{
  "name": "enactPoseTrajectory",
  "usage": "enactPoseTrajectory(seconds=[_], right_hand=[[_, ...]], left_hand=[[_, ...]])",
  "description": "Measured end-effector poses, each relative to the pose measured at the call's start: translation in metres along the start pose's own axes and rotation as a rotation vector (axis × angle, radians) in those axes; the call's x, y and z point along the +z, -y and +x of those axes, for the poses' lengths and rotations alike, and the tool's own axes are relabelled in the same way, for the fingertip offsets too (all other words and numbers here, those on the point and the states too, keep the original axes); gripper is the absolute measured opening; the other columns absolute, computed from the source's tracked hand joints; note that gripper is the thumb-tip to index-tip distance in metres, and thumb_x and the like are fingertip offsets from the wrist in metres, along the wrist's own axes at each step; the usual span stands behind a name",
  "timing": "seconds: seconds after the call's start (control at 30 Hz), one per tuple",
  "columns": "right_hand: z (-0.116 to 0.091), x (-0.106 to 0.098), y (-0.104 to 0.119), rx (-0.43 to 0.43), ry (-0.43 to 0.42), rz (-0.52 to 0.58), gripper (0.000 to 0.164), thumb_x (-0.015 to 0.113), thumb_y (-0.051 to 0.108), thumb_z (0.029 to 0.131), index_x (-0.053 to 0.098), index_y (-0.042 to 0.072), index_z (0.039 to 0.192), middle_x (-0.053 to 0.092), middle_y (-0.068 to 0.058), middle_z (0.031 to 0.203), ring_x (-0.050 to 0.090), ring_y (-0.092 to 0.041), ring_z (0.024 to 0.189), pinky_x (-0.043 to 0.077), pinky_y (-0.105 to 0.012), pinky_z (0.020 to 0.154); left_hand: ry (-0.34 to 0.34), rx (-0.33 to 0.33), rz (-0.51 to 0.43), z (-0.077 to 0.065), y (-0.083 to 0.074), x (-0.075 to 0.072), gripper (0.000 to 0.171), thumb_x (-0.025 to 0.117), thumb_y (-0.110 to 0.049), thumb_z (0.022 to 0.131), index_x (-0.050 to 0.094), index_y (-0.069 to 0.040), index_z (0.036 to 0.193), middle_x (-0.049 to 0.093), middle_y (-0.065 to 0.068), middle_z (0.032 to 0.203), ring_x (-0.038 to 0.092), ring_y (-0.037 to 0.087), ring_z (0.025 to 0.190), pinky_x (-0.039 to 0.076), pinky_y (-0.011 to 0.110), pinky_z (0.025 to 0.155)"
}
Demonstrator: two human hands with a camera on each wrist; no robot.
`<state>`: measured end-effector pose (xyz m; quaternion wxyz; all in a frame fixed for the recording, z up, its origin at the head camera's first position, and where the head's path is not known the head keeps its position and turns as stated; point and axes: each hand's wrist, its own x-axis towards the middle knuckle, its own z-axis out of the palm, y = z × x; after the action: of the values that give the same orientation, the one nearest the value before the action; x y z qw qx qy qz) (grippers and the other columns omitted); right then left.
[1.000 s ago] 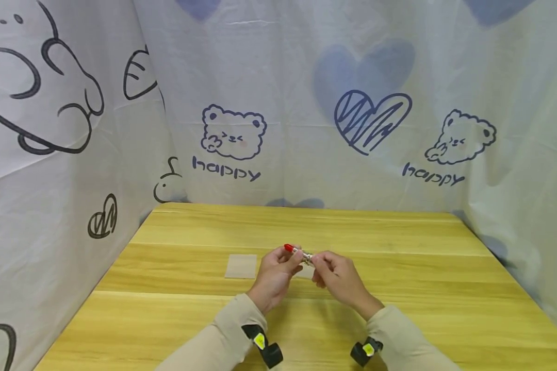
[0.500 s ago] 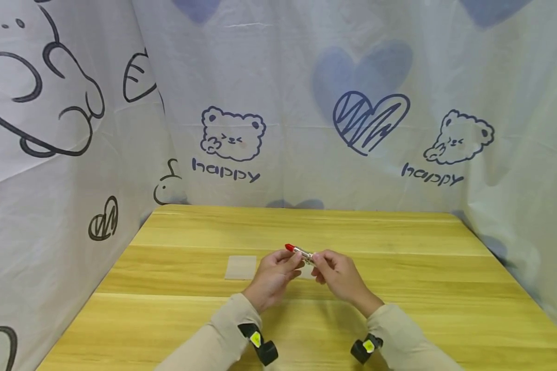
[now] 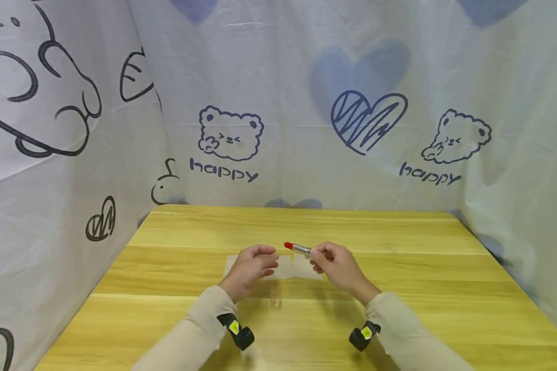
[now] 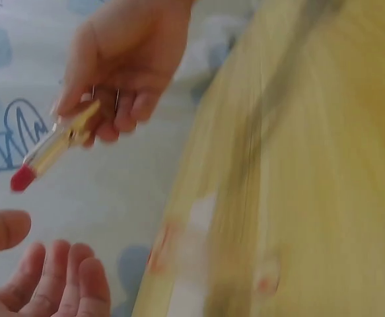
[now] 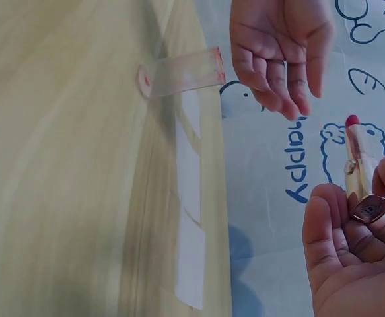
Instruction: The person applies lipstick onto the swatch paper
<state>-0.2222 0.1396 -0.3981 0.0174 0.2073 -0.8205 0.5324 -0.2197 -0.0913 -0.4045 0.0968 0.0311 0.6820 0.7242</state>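
A lipstick [image 3: 300,250] with its red tip exposed and a silver-gold tube is held at its base by my right hand [image 3: 339,265]. In the right wrist view, the thumb and fingers pinch the lower tube [image 5: 360,172], and the tip points toward the other hand. My left hand [image 3: 251,269] is off to the left of the tip, apart from it, with relaxed fingers and nothing in them. Below and between the hands, a clear cap-like tube [image 3: 276,294] with reddish ends stands upright on the table.
Pale flat squares [image 3: 306,267] lie in a row on the wooden table [image 3: 399,288] behind the hands, partly covered by the left hand. A white curtain [image 3: 288,154] with drawn bears and hearts hangs along the table's back and sides.
My left hand has let go of the lipstick and moved left. The right hand still holds it in nearly the same place. The clear tube and more of the squares have come into sight.
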Motion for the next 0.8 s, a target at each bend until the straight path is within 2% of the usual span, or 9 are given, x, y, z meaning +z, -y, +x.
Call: enactPoseTrajectory(seconds=[0.13,0.23,0.3,0.4,0.47,0.57,0.8], right_hand=[[0.006,-0.001,-0.001,0.016,0.015,-0.012,0.027,0.056,0.025,0.101,0.066,0.0,0.102,0.066,-0.005,0.087,0.065,-0.024,0.078,0.056,-0.039,0.073],[0.011,0.0,0.0,0.031,0.011,-0.02,0.026,0.057,0.026,0.1,0.065,0.001,0.104,0.066,-0.004,0.086,0.064,-0.02,0.076,0.055,-0.046,0.075],[0.014,0.001,0.0,0.043,0.007,-0.028,0.025,0.057,0.025,0.1,0.065,0.002,0.105,0.066,-0.005,0.085,0.065,-0.022,0.077,0.054,-0.048,0.075],[0.019,0.003,0.0,0.069,-0.001,-0.055,0.021,0.058,0.023,0.099,0.065,0.003,0.103,0.066,-0.008,0.085,0.064,-0.028,0.079,0.054,-0.04,0.069],[0.022,0.005,-0.001,0.081,0.001,-0.075,0.019,0.058,0.021,0.099,0.065,0.004,0.101,0.066,-0.01,0.086,0.064,-0.031,0.08,0.051,-0.035,0.065],[0.028,0.008,-0.002,0.101,-0.001,-0.084,0.016,0.059,0.019,0.098,0.065,0.004,0.1,0.067,-0.01,0.086,0.064,-0.03,0.08,0.047,-0.03,0.061],[0.037,0.019,-0.002,0.109,0.005,-0.06,0.017,0.06,0.015,0.097,0.066,0.002,0.107,0.066,-0.006,0.084,0.064,-0.031,0.08,0.048,-0.029,0.06]], left_hand=[[-0.001,0.017,0.146,0.004,-0.002,-0.018,0.03,0.058,-0.013,0.098,0.056,0.007,0.12,0.059,0.022,0.117,0.058,0.04,0.109,0.051,0.045,0.089],[-0.009,0.027,0.278,0.005,-0.003,-0.03,0.026,0.06,-0.016,0.098,0.06,0.003,0.116,0.061,0.019,0.113,0.059,0.038,0.105,0.052,0.045,0.086],[-0.03,0.041,0.389,0.005,-0.003,-0.037,0.023,0.062,-0.018,0.097,0.062,-0.001,0.112,0.063,0.015,0.109,0.06,0.033,0.102,0.053,0.044,0.084],[-0.075,0.054,0.548,0.006,-0.004,-0.046,0.021,0.065,-0.02,0.095,0.064,-0.005,0.109,0.064,0.007,0.105,0.06,0.027,0.1,0.052,0.041,0.081],[-0.105,0.065,0.62,0.007,-0.003,-0.052,0.02,0.067,-0.02,0.094,0.065,-0.005,0.107,0.065,0.006,0.104,0.061,0.025,0.099,0.052,0.04,0.08],[-0.142,0.077,0.647,0.011,0.001,-0.059,0.021,0.067,-0.018,0.093,0.065,-0.003,0.108,0.065,0.006,0.104,0.061,0.025,0.099,0.051,0.04,0.082],[-0.255,0.106,0.575,0.017,0.015,-0.069,0.021,0.066,-0.014,0.094,0.064,0.0,0.109,0.065,0.009,0.103,0.06,0.027,0.099,0.049,0.043,0.085]])
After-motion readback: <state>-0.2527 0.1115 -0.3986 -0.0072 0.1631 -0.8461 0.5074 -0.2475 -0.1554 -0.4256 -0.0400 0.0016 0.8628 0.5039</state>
